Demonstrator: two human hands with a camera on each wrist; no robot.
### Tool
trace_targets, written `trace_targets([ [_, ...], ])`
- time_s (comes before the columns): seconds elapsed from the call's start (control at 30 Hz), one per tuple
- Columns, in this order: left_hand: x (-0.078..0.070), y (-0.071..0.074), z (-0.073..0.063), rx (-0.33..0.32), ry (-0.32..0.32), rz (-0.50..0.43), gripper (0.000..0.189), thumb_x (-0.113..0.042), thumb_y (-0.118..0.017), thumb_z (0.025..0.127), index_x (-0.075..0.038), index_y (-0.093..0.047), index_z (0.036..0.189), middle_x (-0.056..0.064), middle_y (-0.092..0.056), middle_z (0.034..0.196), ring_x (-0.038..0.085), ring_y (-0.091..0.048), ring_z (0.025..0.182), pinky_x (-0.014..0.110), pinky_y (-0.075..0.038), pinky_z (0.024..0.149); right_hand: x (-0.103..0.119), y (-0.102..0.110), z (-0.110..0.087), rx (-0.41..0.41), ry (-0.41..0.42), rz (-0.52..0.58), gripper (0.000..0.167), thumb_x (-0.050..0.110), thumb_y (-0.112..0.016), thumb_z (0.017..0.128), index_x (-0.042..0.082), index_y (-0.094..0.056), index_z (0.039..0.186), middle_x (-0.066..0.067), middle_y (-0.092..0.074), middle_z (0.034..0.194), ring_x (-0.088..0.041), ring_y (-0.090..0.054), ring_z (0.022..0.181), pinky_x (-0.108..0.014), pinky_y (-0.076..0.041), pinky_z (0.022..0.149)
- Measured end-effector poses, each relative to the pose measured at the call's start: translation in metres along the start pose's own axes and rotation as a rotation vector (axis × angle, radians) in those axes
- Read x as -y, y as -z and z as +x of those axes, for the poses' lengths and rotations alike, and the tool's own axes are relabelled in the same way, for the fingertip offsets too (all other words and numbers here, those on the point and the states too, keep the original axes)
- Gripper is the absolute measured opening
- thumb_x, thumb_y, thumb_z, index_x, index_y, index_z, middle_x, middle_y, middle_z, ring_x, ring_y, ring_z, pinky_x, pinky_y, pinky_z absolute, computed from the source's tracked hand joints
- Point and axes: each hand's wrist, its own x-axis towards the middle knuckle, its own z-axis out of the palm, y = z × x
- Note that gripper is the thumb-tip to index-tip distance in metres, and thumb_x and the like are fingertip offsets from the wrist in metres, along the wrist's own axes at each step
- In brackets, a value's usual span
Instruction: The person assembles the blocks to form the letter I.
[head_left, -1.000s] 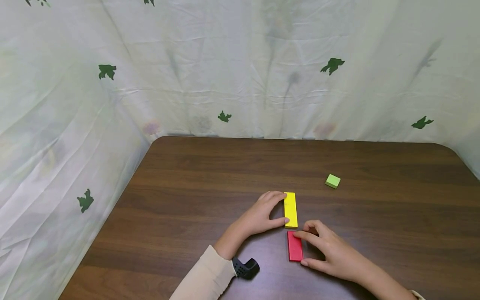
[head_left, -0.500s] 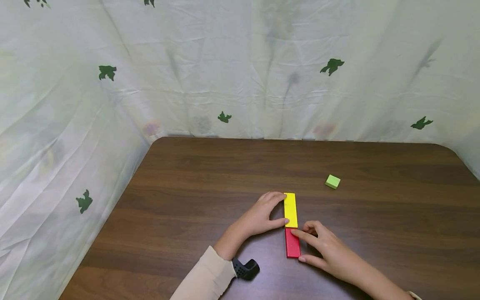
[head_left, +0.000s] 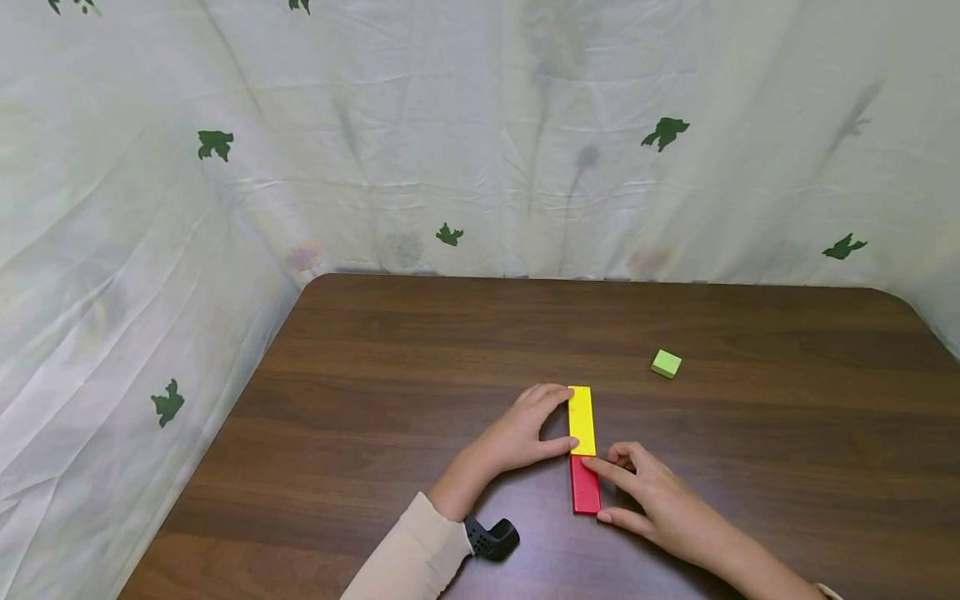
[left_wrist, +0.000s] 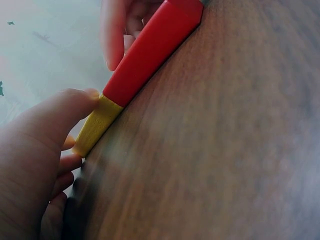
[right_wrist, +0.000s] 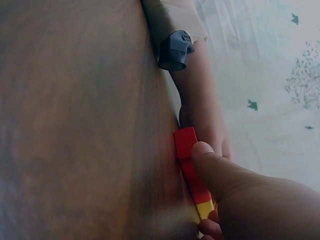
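Observation:
A flat yellow block (head_left: 582, 421) and a flat red block (head_left: 585, 485) lie end to end on the table, touching, the yellow one farther from me. My left hand (head_left: 517, 433) holds the yellow block from its left side, thumb by the joint and forefinger at the far corner. From the right, my right hand (head_left: 660, 508) holds the red block, forefinger on its far part and thumb at its near right corner. In the left wrist view the red block (left_wrist: 150, 50) meets the yellow block (left_wrist: 97, 127) by my left thumb. The right wrist view shows the red block (right_wrist: 192, 170) beside my right thumb.
A small light green block (head_left: 666, 363) lies apart, farther back and to the right on the brown wooden table (head_left: 420, 333). A pale curtain (head_left: 495, 133) with green bird shapes hangs behind the table and along its left. A black device (head_left: 492, 539) sits at my left wrist.
My right hand has slid the red block away from me and slightly left, closing its gap to the yellow block. During the last half second hardly anything moves. The left hand stays in place.

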Motion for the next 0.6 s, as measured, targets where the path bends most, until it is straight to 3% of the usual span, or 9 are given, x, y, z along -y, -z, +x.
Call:
trace_targets([
  [0.6, 0.0001, -0.0003, -0.0003, -0.003, 0.000, 0.018, 0.061, -0.038, -0.059, 0.084, -0.010, -0.040, 0.133, 0.003, -0.041, 0.131, 0.017, -0.035, 0.121, 0.031, -0.031, 0.099, 0.0003, 0.0000, 0.0005, 0.004, -0.012, 0.010, 0.056, 0.037, -0.072, 0.074, 0.021, -0.055, 0.124, 0.008, -0.041, 0.106, -0.005, -0.039, 0.088, -0.021, -0.039, 0.067],
])
